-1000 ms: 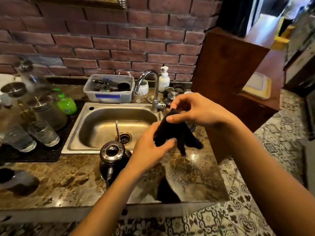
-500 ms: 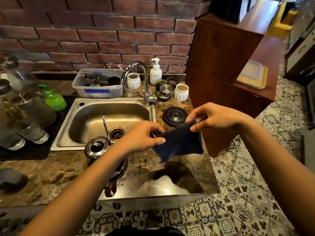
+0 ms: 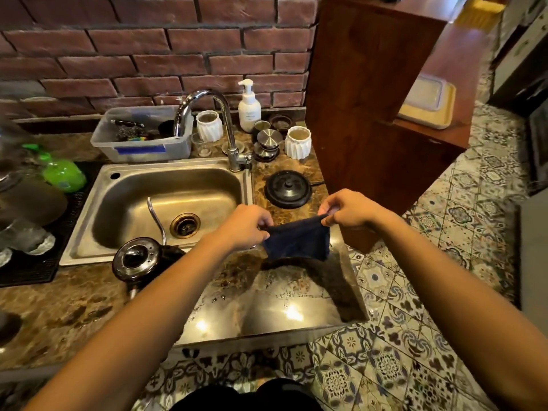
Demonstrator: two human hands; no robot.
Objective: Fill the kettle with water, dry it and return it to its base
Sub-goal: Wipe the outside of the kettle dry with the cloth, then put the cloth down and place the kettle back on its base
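Observation:
A dark gooseneck kettle with a shiny lid stands on the marble counter in front of the sink, its thin spout curving up over the basin. Its round black base sits on the counter right of the sink. Above the counter, I hold a dark blue cloth stretched flat between both hands. My left hand pinches its left top corner and my right hand pinches its right top corner. My left forearm hides part of the kettle's body.
The steel sink and its tap lie behind the kettle. A plastic tub, white cups and a soap bottle line the brick wall. Glasses stand on a black mat at left. A wooden cabinet rises at right.
The bunched cloth has been pulled open and now hangs spread between both hands. My hands moved apart. The camera tilted down, so the kettle base came into view.

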